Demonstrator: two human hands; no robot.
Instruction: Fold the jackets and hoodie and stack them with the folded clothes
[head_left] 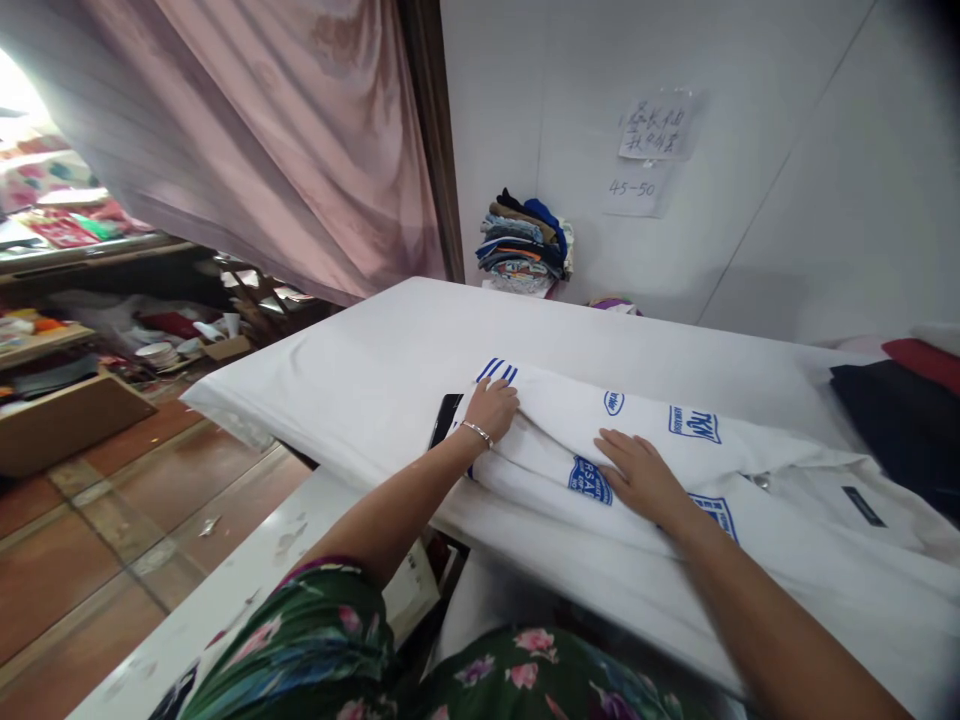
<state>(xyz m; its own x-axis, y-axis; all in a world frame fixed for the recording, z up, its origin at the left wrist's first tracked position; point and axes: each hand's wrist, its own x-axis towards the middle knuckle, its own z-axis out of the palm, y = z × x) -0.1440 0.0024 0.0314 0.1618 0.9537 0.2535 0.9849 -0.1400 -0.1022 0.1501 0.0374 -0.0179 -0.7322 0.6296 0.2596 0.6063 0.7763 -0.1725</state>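
A white shirt (pixel 555 395) with blue printed patches and blue stripes lies lengthwise along the table (pixel 360 370). Its collar end, with a small dark label (pixel 864 507), points to the right. My left hand (pixel 493 408), a bracelet on its wrist, rests on the shirt's striped left end with fingers laid on the cloth; its thumb is hidden. Flat on the middle of the shirt, between the blue prints, is my right hand (pixel 643 472), fingers stretched out. A flat black object (pixel 446 415) pokes out beside my left hand, partly under the shirt.
Folded clothes (pixel 525 245) are stacked at the table's back edge by the wall. Dark cloth (pixel 892 425) and a red piece (pixel 930 362) lie at the right. A pink curtain (pixel 337 130) hangs behind. Handwritten papers (pixel 656 125) are on the wall; a cardboard box (pixel 75 425) stands left.
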